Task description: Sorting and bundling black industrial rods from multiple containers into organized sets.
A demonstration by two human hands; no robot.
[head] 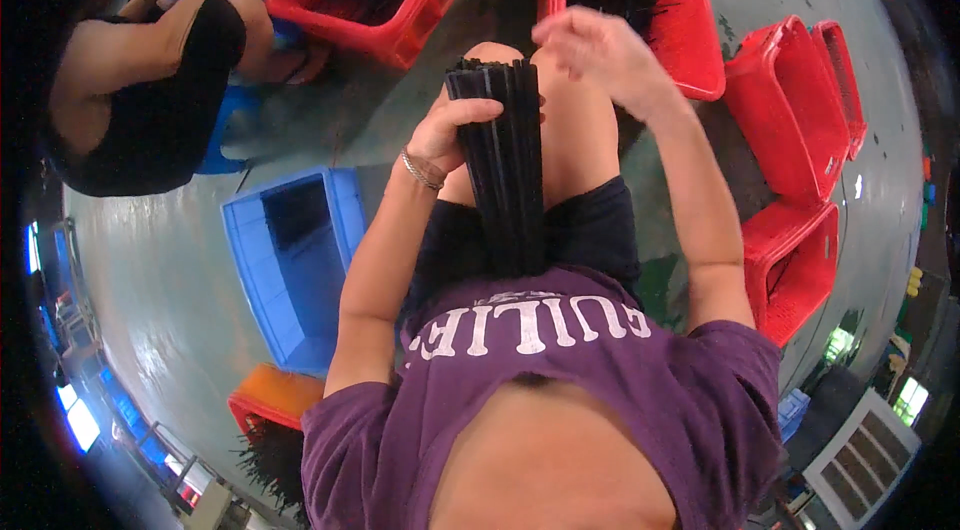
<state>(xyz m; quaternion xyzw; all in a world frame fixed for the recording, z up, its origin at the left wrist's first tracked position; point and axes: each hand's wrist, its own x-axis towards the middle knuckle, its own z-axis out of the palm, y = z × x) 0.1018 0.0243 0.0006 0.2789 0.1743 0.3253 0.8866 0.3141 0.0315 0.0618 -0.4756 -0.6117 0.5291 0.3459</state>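
Note:
My left hand (450, 131) is wrapped around a thick bundle of long, thin black strips (504, 155), its thumb across the top. The bundle stands over my lap, its upper ends roughly level and its lower end against my shorts and shirt. To the right of the bundle my right hand (589, 54) is raised above my knee, somewhat blurred, its fingers apart and partly curled, with nothing seen in it. Just beyond that hand a red plastic crate (694, 42) holds a mass of dark strips, some sticking out over its side.
Another red crate (337, 24) with dark strips lies ahead to the left. A blue crate (289, 305) stands on the floor at my left, and several red crates (795, 117) are at my right. A co-worker (142, 87) sits at the upper left. An orange-red container (274, 395) is behind my left elbow.

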